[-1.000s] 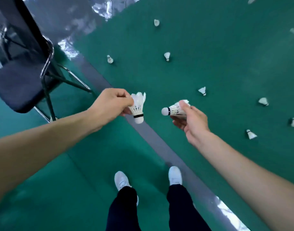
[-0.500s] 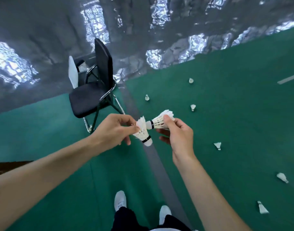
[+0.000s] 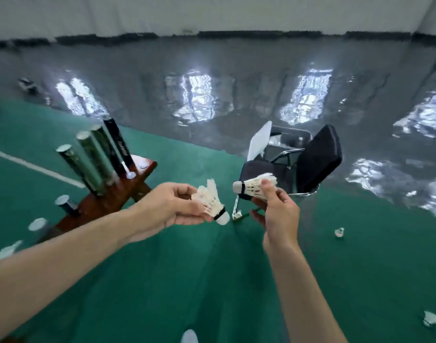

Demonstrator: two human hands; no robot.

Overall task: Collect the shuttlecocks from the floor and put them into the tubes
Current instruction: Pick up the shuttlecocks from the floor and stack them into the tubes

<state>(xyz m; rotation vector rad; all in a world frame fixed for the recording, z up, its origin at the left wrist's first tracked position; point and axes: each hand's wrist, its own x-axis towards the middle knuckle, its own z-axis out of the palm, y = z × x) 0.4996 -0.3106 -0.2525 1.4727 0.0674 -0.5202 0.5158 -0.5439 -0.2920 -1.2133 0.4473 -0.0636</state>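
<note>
- We see pale lettering running up the side of the black tube (image 3: 118, 144), but it is too blurred for us to read; we find no other writing.
- Our left hand (image 3: 172, 209) pinches a white shuttlecock (image 3: 212, 201) by its feathers; its long axis slants, with the cork down and to the right and the feathers up and to the left.
- Our right hand (image 3: 281, 214) grips a second shuttlecock (image 3: 255, 186) around its skirt; it lies nearly level, cork to the left, feathers to the right.
- The two hands are near each other but apart, and the shuttlecocks do not touch.
- Several tubes (image 3: 88, 159) stand tilted on a brown wooden desk (image 3: 105, 201) at left.
- More shuttlecocks (image 3: 339, 231) lie on the green floor (image 3: 187, 280) at right, near a black chair (image 3: 311, 164).
</note>
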